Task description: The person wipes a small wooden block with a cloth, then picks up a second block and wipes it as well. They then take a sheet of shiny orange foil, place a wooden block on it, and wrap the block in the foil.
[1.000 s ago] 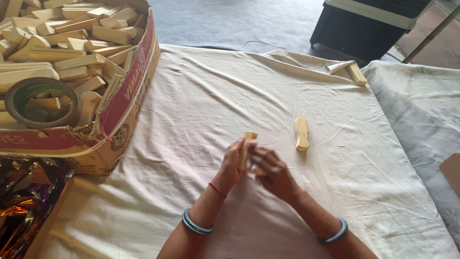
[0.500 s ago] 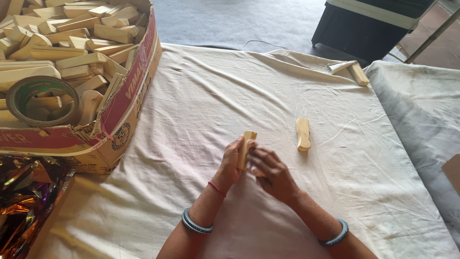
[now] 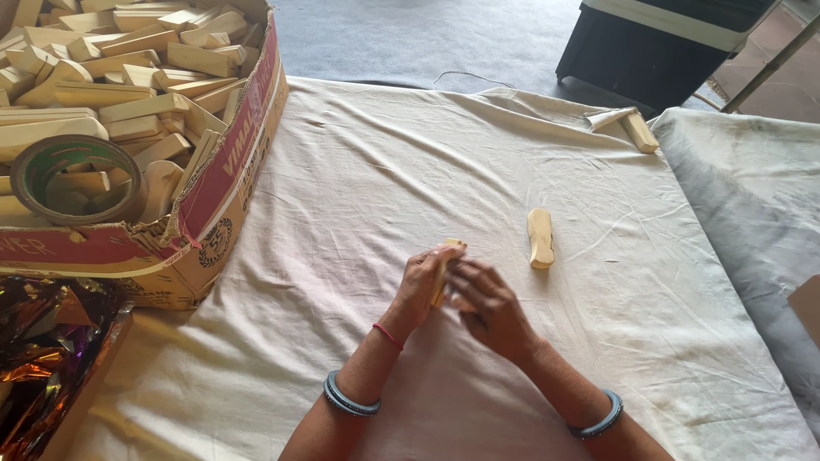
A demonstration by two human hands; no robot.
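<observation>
gripping one small pale wooden block (image 3: 441, 275) between left hand (image 3: 420, 288) and right hand (image 3: 483, 306); a shaped wooden piece (image 3: 539, 238) lies finished mid-cloth, boxful (image 3: 213, 183) remaining.

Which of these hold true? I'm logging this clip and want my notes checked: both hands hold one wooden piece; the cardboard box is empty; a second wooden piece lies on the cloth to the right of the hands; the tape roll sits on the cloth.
1. Both hands hold one wooden piece: true. The left hand and right hand share a grip on the small wooden piece.
2. The cardboard box is empty: false. It is full of wooden pieces.
3. A second wooden piece lies on the cloth, right of the hands: true.
4. The tape roll sits on the cloth: false. It is in the box.
</observation>
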